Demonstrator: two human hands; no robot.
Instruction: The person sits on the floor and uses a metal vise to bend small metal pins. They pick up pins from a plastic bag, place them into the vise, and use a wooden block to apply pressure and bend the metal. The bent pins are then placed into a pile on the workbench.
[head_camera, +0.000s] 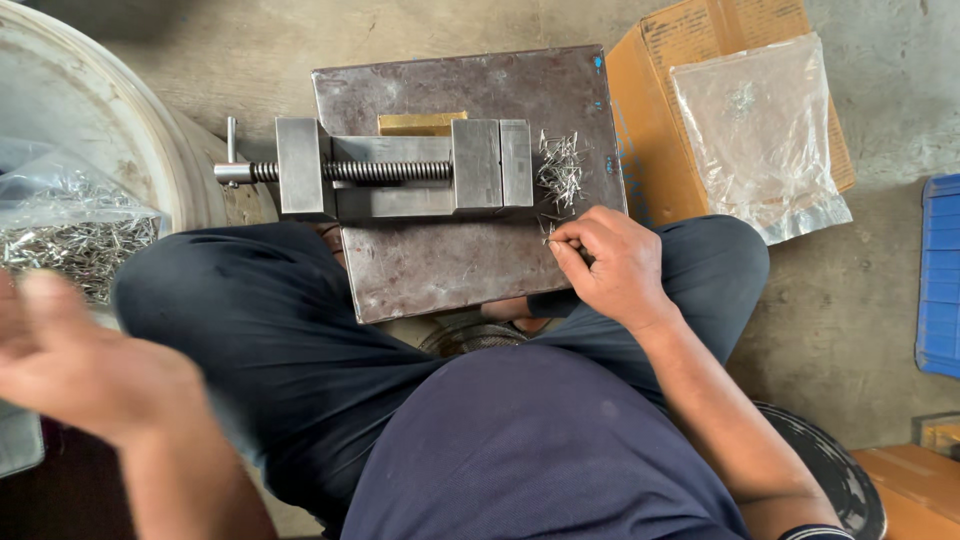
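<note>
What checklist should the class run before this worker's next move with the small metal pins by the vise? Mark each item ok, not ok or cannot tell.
1. Right hand on the loose pins: ok, fingers pinch at the pile's edge.
2. Left hand steady: cannot tell, blurred.
3. Vise sits flat on the metal plate: ok.
4. Brass block clamped: cannot tell.
5. Pin supply bag nearby: ok.

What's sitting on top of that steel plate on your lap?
On the steel plate: a vise with a brass block behind its jaws, and a heap of small pins. The right hand pinches some at the plate's edge, hiding what lies beneath it.
</note>
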